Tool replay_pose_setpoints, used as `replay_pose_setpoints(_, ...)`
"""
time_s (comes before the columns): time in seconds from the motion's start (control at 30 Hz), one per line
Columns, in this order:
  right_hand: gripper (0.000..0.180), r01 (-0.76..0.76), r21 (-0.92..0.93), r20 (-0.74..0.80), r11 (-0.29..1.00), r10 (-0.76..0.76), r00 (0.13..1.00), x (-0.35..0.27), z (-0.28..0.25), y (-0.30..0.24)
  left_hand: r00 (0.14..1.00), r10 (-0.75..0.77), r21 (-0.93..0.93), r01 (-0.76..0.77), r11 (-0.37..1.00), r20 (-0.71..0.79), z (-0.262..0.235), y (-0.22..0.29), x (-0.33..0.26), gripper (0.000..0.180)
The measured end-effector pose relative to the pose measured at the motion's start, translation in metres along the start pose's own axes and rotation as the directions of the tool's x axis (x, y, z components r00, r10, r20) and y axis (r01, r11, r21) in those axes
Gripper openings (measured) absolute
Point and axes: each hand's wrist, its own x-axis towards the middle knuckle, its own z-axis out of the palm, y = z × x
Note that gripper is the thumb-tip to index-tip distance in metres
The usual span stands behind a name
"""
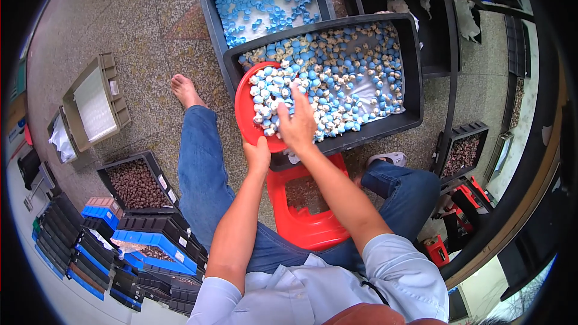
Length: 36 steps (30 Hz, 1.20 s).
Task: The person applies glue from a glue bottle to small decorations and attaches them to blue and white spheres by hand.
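Observation:
A red plastic basin (245, 114) full of small round blue-and-white pieces (270, 90) is tilted over the near left corner of a black tray (355, 134). My left hand (257, 155) grips the basin's near rim, thumb toward the inside and the other fingers hidden beneath. Over the basin's right side is my right hand (298, 125), fingers stretched out and apart, at the pieces. Nothing shows in its grasp. Many similar blue-and-white pieces (337, 84) lie loose in the lined tray.
Behind stands another black tray (211, 18) with blue pieces. A dark tray (430, 48) holds crumpled white plastic at right. Below is a red stool (313, 232). Crates of brown pieces (137, 183) and stacked crates (159, 244) stand left. A black post (453, 84) rises at right.

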Motion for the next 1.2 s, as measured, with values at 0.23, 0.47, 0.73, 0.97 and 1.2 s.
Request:
replay_pose_setpoints(0.23, 0.076, -0.344, -0.491, -0.384, 0.801, 0.156, 0.91, 0.17, -0.101, 0.116, 0.997, -0.058, -0.004, 0.058, 0.998, 0.052, 0.005, -0.017, -0.004, 0.047)
replay_pose_setpoints(0.47, 0.076, -0.339, -0.45, -0.406, 0.826, 0.149, 0.902, 0.137, -0.034, 0.081, 0.991, -0.134, -0.022, 0.134, 0.991, 0.026, -0.008, -0.038, -0.007, 0.047)
replay_pose_setpoints(0.73, 0.058, -0.076, -0.274, -0.398, 0.959, -0.04, 0.917, 0.113, -0.042, 0.122, 0.984, -0.142, 0.009, 0.142, 0.99, 0.105, 0.008, 0.0, -0.011, 0.04)
replay_pose_setpoints(0.97, 0.058, -0.05, -0.069, -0.351, 0.996, 0.023, 0.936, 0.084, -0.027, 0.112, 0.969, -0.185, -0.169, 0.213, 0.962, 0.165, 0.014, -0.015, -0.006, 0.047)
replay_pose_setpoints(1.2, 0.041, 0.05, 0.023, -0.151, 0.998, -0.046, 0.987, 0.032, -0.004, 0.045, 0.94, -0.249, -0.292, 0.311, 0.904, 0.232, -0.007, -0.01, 0.0, 0.056)
